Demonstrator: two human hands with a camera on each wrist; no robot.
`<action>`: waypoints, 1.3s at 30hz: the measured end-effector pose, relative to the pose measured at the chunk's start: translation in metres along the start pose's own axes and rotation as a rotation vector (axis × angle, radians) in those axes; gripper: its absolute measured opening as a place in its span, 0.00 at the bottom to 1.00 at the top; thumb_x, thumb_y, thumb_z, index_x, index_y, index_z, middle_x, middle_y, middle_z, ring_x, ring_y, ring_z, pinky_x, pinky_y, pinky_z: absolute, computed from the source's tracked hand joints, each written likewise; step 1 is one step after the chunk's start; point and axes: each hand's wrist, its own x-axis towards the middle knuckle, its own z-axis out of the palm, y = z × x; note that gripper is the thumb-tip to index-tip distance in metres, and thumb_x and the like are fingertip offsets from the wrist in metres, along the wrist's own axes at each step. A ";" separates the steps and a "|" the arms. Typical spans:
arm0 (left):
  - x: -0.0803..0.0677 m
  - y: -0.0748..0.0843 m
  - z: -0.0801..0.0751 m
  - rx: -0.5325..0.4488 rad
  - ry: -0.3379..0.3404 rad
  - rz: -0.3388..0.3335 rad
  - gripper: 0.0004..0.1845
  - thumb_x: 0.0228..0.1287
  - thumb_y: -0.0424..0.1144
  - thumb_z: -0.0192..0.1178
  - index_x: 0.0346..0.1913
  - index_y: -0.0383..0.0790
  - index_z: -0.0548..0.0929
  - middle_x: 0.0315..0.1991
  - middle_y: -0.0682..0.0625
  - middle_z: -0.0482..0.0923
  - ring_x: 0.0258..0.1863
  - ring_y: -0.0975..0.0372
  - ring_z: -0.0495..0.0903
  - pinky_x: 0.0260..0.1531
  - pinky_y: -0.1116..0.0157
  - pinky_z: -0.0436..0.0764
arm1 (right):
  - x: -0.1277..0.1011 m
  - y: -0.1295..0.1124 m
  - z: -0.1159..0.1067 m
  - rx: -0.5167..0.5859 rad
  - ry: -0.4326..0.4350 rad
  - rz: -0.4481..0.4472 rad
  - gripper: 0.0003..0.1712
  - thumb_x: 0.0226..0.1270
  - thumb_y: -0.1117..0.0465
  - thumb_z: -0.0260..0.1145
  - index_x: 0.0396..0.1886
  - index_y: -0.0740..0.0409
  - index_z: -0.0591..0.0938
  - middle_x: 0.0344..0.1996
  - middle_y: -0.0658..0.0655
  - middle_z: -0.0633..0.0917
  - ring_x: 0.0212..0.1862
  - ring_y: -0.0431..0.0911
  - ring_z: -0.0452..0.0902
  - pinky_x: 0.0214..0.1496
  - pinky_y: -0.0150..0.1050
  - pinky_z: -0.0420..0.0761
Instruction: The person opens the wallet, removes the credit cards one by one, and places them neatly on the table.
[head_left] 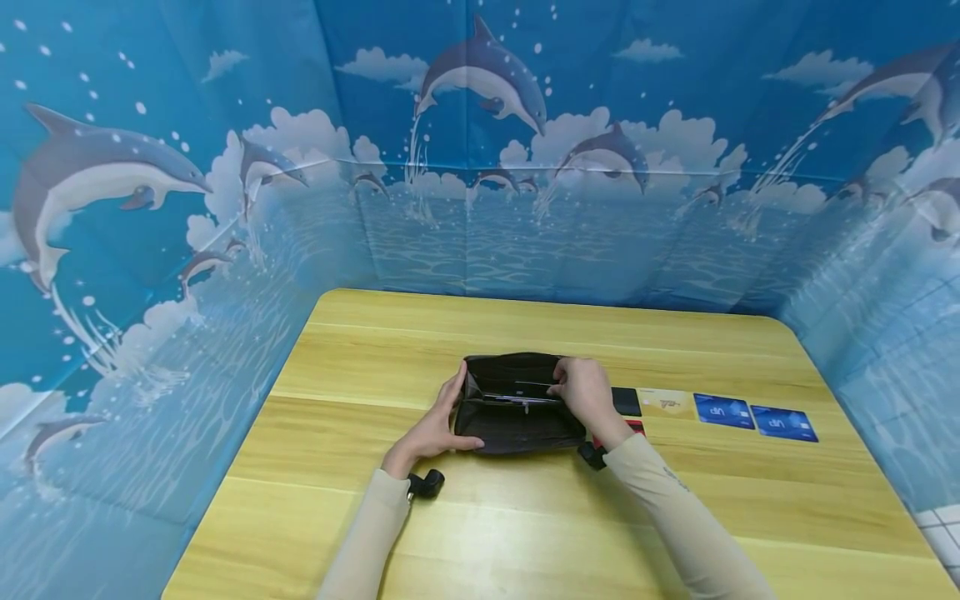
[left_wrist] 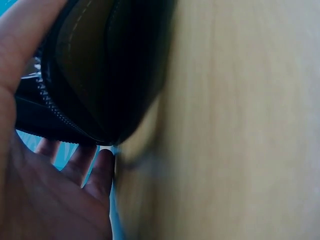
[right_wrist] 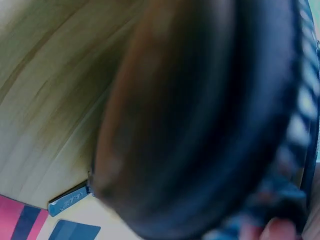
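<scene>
Head: cards [head_left: 723,411] right of wallet [head_left: 517,417].

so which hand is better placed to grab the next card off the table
The right hand. It pinches a dark card at the wallet opening, and the row of cards lies just beyond it. The left hand grips the wallet's far end.

wallet [head_left: 517,404]: 1 | blue cards [head_left: 723,411]: 2 | tan card [head_left: 665,403]: 1 | black card [head_left: 626,401]: 1 | red card [head_left: 636,426]: 1

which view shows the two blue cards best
The head view: the two blue cards lie flat, side by side, on the yellow wooden table. The left wrist view shows neither; the right wrist view shows no blue card clearly.
</scene>
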 end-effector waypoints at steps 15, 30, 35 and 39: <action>0.001 0.001 -0.001 -0.007 -0.003 0.007 0.65 0.51 0.44 0.73 0.73 0.69 0.28 0.74 0.51 0.31 0.72 0.52 0.40 0.63 0.44 0.53 | -0.002 0.003 0.001 -0.043 -0.006 0.026 0.13 0.52 0.52 0.75 0.16 0.48 0.82 0.10 0.44 0.73 0.13 0.41 0.65 0.12 0.36 0.60; 0.000 0.002 -0.001 -0.001 0.001 -0.012 0.65 0.51 0.45 0.73 0.72 0.70 0.28 0.74 0.54 0.31 0.72 0.55 0.38 0.63 0.44 0.52 | -0.003 0.006 0.003 0.091 0.019 0.082 0.10 0.54 0.50 0.74 0.21 0.49 0.85 0.12 0.45 0.75 0.13 0.43 0.62 0.13 0.37 0.56; -0.001 0.002 -0.002 -0.007 0.002 -0.011 0.65 0.50 0.46 0.74 0.73 0.70 0.29 0.74 0.53 0.32 0.72 0.55 0.39 0.63 0.44 0.53 | -0.004 0.006 0.002 0.141 0.005 0.103 0.11 0.56 0.49 0.73 0.24 0.49 0.84 0.13 0.46 0.76 0.14 0.43 0.65 0.13 0.37 0.58; -0.001 0.002 -0.002 -0.002 -0.001 -0.006 0.65 0.50 0.46 0.74 0.73 0.69 0.28 0.74 0.52 0.33 0.72 0.54 0.40 0.63 0.44 0.53 | -0.005 0.008 0.004 0.169 0.012 0.114 0.11 0.56 0.48 0.72 0.25 0.49 0.84 0.19 0.47 0.81 0.16 0.43 0.67 0.14 0.37 0.60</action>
